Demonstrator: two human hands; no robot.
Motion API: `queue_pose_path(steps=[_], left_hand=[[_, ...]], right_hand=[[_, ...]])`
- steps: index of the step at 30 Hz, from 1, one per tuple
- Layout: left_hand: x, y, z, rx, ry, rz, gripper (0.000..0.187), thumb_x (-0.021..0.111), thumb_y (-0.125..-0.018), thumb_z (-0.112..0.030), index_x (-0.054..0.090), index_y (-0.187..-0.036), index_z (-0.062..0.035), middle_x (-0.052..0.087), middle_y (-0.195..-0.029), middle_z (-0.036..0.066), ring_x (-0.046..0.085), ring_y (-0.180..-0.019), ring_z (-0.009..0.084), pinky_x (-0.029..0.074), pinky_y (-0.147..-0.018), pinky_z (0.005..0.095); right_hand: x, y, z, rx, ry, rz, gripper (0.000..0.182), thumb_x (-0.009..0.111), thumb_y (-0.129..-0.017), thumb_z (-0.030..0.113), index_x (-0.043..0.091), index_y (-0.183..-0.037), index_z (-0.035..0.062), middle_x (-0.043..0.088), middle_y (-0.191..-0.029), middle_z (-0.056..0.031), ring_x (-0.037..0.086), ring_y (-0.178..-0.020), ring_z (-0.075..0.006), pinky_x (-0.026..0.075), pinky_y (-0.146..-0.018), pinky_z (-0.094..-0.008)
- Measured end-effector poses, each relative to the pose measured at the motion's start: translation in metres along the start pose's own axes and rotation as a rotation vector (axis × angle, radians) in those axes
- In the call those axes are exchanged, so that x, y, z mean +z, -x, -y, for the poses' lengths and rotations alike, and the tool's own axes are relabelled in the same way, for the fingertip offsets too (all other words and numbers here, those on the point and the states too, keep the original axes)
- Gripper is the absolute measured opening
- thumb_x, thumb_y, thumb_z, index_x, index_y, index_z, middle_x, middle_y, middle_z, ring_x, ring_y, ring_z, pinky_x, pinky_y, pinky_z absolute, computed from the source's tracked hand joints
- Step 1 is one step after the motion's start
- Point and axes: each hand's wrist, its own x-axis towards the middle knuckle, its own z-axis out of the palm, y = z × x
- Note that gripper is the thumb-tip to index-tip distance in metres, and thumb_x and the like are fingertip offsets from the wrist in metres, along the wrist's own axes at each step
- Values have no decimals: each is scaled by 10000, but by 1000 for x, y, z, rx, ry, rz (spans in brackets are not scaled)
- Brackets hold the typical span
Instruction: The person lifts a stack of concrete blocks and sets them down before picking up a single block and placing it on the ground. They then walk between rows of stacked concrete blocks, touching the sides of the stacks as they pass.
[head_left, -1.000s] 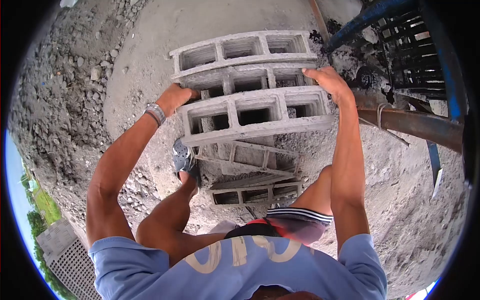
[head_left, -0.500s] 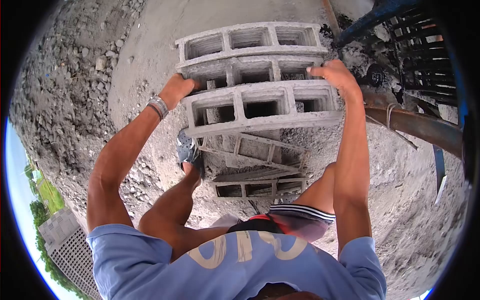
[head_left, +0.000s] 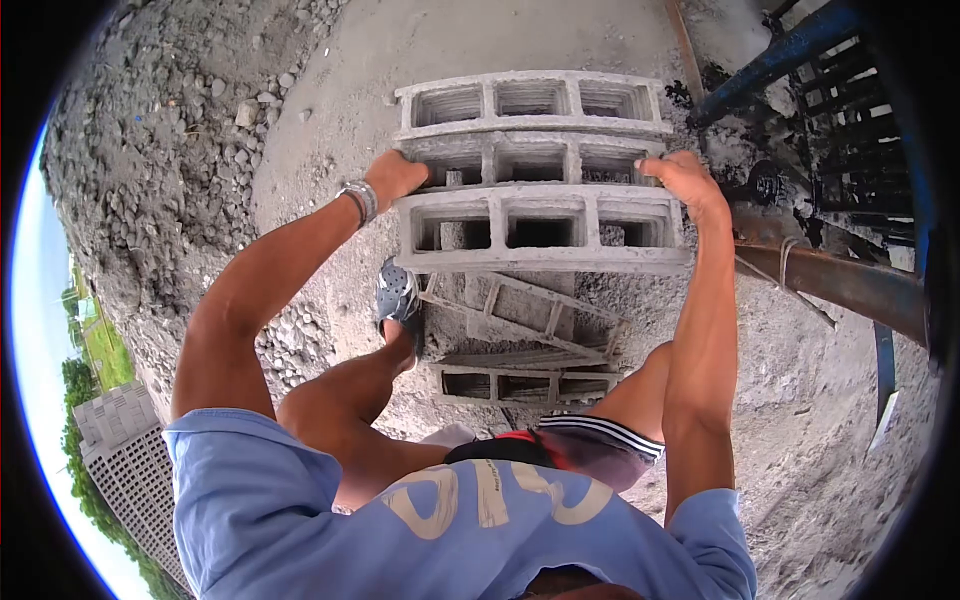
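Three grey concrete hollow blocks stand in rows before me, their three cavities each facing up. My left hand (head_left: pixel 398 176) is closed on the left end of the middle hollow block (head_left: pixel 493 160), with the thumb at its end cavity. At the opposite end, my right hand (head_left: pixel 684 182) grips the same block, thumb over the rim of the right cavity. The far hollow block (head_left: pixel 535 127) lies just beyond it. Closest to my body is the near hollow block (head_left: pixel 545 258), with neither hand plainly on it. Fingers on the outer ends are partly hidden.
Below the blocks lie a slatted frame (head_left: pixel 550 318) and another hollow block (head_left: pixel 500 402), near my shod foot (head_left: pixel 398 295). Blue and rusty metal machinery (head_left: pixel 850 272) stands at right. Gravel (head_left: pixel 190 150) covers the left; stacked blocks (head_left: pixel 135 480) rise farther off.
The view has shifted, so the blocks appear lower and farther right. The middle block now looks more level between its neighbours. Both hands keep their hold at its ends.
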Motion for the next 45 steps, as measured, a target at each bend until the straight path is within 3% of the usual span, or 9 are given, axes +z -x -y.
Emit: queue_pose_path(steps=[5,11,21,24,27,33,40,43,45], left_hand=[[-1,-2,3,-30,-95,19,501,613,-716,-249,655,-1048,123,678,-1047,281,674,-993,361,517,-842,394],[-12,29,-18,-8,-75,178,644,560,-889,-395,553,-1168,186,633,-1123,306,617,-1063,344,452,-924,379],[-20,56,-22,103,0,144,874,470,-881,-624,524,-1239,172,603,-1177,308,571,-1116,356,441,-933,428],[-20,68,13,123,230,15,968,434,-840,-748,577,-1195,141,628,-1118,303,606,-1064,340,470,-885,412],[-32,91,51,155,147,-71,906,463,-837,-758,666,-1009,108,687,-900,243,665,-842,310,512,-760,374],[0,156,19,324,18,-296,512,749,-797,-452,603,-592,-6,587,-506,110,588,-472,243,457,-495,360],[3,145,20,296,-118,-292,369,759,-789,-346,663,-713,2,639,-594,142,622,-513,231,465,-506,360],[2,148,11,256,-83,-281,368,723,-791,-359,651,-676,-17,635,-593,145,656,-579,332,504,-555,414],[6,144,15,335,-128,-340,348,714,-789,-336,644,-668,-17,635,-594,150,649,-575,340,502,-554,421]], right_hand=[[3,-8,1,40,84,58,576,708,-763,315,567,-1138,-99,614,-1117,-238,579,-1064,-316,434,-908,-414],[6,-24,6,26,204,-17,527,666,-801,307,598,-1056,-149,643,-1087,-272,620,-1037,-340,441,-913,-411],[6,-8,12,-8,288,-109,631,627,-847,472,625,-955,-150,660,-965,-298,641,-981,-368,479,-817,-442],[-9,16,19,88,168,-142,754,649,-805,608,628,-1001,-120,630,-939,-201,618,-854,-264,498,-711,-368],[-25,45,4,38,236,-143,692,687,-778,628,654,-787,-63,621,-679,-139,613,-618,-193,484,-556,-330],[-14,75,14,64,367,-47,521,765,-780,473,597,-654,-4,558,-566,-49,559,-552,-141,442,-522,-283],[-6,89,11,-18,513,-81,443,776,-743,341,543,-589,-2,489,-530,-67,432,-527,-124,390,-522,-332],[1,93,9,-56,616,-190,374,733,-725,254,526,-621,-39,449,-558,-126,410,-565,-146,387,-538,-370],[1,99,19,25,672,-149,311,678,-718,257,602,-730,-44,584,-720,-206,562,-725,-314,452,-702,-414]])
